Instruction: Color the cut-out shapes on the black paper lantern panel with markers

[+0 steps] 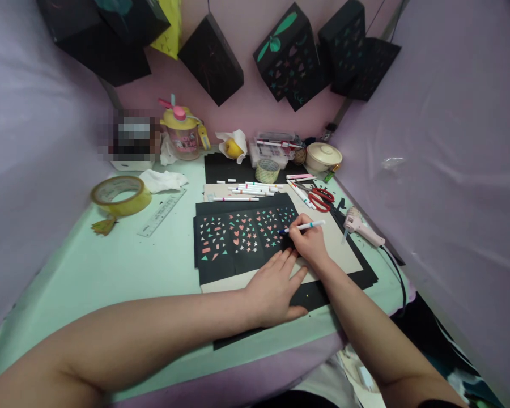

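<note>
From the head camera, the right hand (308,243) holds a white marker pen (305,227), with the fingers pinched around the part near its tip. The pen's long line runs left to right, a little tilted: the blue tip points left and touches the black paper (238,235), and the back end sticks out to the right, over the tan card (344,255).

The black paper lies in the middle of the table (123,266), on top of the tan card. It is covered with small coloured hearts, stars and triangles. The pen tip rests at the right edge of these shapes, so they lie to the left of the fingers.

The left hand (276,289) lies flat and open, fingers spread a little and holding nothing. It presses on the near right corner of the black paper, just beside the right hand and a bit nearer the front edge of the table.

Further back lie more marker pens (250,190) in a row and red scissors (321,198). A glue gun (361,226) rests near the right edge. A tape roll (121,194) sits toward the left edge.
</note>
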### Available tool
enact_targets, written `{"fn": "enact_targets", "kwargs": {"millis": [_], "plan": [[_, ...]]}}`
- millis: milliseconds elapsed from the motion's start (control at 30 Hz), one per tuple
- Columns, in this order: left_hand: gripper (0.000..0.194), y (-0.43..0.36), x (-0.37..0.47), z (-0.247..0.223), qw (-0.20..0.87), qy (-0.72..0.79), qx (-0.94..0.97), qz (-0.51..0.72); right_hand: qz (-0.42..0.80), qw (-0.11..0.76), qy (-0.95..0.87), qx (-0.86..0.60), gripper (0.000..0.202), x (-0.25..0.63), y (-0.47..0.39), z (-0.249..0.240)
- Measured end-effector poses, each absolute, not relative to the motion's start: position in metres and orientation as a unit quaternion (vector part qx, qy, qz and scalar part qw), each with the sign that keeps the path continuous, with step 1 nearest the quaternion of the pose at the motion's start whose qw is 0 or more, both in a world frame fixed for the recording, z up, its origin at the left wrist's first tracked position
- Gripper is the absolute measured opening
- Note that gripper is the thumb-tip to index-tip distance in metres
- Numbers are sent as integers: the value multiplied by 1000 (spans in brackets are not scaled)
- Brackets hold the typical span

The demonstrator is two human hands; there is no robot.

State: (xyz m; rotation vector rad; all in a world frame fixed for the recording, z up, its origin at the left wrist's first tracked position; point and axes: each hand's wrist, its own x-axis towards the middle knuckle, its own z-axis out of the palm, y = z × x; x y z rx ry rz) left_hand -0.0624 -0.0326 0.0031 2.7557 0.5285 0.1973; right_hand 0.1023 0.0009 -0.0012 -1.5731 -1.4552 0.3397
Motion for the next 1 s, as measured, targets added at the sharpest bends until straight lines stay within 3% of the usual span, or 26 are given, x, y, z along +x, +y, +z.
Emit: {"fn": "enact_targets", "kwargs": {"millis": [1000], "plan": [[77,-31,-61,-3,168,185,965,78,136,469,-596,-637,9,102,1,-1]]}}
